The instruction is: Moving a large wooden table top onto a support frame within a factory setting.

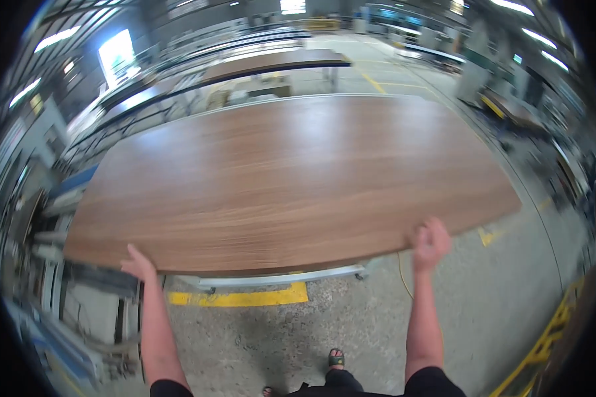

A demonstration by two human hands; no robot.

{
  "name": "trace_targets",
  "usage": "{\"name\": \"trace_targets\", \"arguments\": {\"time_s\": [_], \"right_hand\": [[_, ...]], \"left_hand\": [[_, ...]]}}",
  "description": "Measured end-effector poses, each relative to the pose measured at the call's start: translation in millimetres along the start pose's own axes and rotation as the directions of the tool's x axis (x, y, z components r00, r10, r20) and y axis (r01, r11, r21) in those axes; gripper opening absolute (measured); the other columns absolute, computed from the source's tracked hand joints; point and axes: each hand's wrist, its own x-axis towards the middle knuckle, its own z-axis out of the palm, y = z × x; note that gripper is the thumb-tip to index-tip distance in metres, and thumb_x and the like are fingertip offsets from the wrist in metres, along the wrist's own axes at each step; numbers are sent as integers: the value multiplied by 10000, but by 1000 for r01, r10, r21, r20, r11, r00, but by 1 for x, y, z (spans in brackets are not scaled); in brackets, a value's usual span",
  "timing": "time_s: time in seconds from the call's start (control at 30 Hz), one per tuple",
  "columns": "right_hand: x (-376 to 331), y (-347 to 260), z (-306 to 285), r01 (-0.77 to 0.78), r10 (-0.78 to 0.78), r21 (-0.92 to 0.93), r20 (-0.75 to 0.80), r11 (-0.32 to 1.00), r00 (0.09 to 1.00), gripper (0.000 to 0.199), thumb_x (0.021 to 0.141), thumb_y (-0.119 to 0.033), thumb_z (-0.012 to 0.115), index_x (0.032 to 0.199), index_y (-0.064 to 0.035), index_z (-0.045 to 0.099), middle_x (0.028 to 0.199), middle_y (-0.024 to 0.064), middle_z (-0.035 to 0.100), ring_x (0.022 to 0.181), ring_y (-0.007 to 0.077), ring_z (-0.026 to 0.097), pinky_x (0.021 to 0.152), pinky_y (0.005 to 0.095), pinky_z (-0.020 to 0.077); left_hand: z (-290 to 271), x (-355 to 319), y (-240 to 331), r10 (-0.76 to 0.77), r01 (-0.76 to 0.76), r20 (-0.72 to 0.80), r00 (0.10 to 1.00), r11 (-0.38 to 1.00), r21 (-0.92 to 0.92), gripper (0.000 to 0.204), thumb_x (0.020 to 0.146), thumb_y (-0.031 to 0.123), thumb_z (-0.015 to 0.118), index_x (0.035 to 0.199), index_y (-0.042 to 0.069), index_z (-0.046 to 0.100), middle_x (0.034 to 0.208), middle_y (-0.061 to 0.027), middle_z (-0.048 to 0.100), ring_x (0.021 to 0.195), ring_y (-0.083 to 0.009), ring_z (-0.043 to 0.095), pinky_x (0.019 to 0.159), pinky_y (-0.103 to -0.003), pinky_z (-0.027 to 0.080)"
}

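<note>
Sandalled foot (336, 359) noted at lower edge, planted on concrete floor (278, 344). Both bare forearms extended up and forward from there.

Left hand (139, 264): set against near-left edge of panel (291, 178), back of hand up, fingers hidden beneath the board. Grip there: cannot tell whether clenched or merely propping.

Right hand (430, 241): curled over near-right edge of panel, fingers wrapped round it. Grip: clenched on the board.

Panel: large, wood-grained, brown, lying flat and roughly level. Spans most of the view, hands well apart along its near long edge. Rests over a grey metal frame (278, 276) on small castors, near edge overhanging the frame. Far edge contact not discernible.

Surroundings: yellow floor line (245, 298) just beneath the frame; thin cable (402, 274) trailing on the floor below the right hand; second brown board (271, 63) well beyond; machinery (59, 264) at left.

Judgement on step: board under two-handed control at its near edge, either being steadied or shifted on the frame; lift not evident.

Judgement on requirements for any further move: firm hold confirmed on the left side, even effort from both hands to prevent slewing, board kept level, footing kept away from cable and castors.
</note>
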Motion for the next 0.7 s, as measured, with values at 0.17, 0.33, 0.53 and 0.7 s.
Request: {"name": "trace_targets", "arguments": {"time_s": [0.17, 0.33, 0.53, 0.7], "right_hand": [[-14, 85, 40, -403, 412, 120, -59, 907, 909, 335, 1053, -213, 516, 1174, 31, 711, 1253, 200, 674, 1060, 326, 697, 914, 445, 579], [-26, 99, 51, -429, 480, 304, -117, 851, 870, 491, 1118, -291, 379, 1308, 107, 596, 1406, 225, 555, 1154, 358, 653, 987, 447, 602], [-28, 101, 74, -221, 213, 25, -386, 975, 898, 450, 1035, -322, 586, 1067, 113, 696, 899, 222, 733, 763, 355, 727, 700, 494, 643], [-41, 135, 44, -319, 329, 133, -65, 938, 942, 441, 1087, -201, 361, 1281, 94, 625, 1390, 240, 544, 1216, 345, 608, 1008, 420, 574]], "left_hand": [[32, -13, 13, -8, 43, -143, 990, 968, 246, 984, 954, 648, 567, 1522, -121, 335, 1600, -351, 285, 1487, -456, 316, 1214, -512, 286], [41, -35, 26, -92, 91, 4, 996, 993, 82, 967, 974, 641, 557, 1559, -89, 308, 1663, -309, 182, 1566, -395, 162, 1268, -440, 159], [25, -30, 38, -43, 45, 101, 994, 999, -20, 915, 980, 628, 568, 1532, -79, 385, 1669, -260, 214, 1556, -377, 206, 1255, -426, 190], [38, -27, 36, -47, 41, 86, 995, 997, 66, 977, 941, 683, 585, 1527, -75, 395, 1656, -276, 225, 1539, -389, 243, 1243, -458, 226]]}}
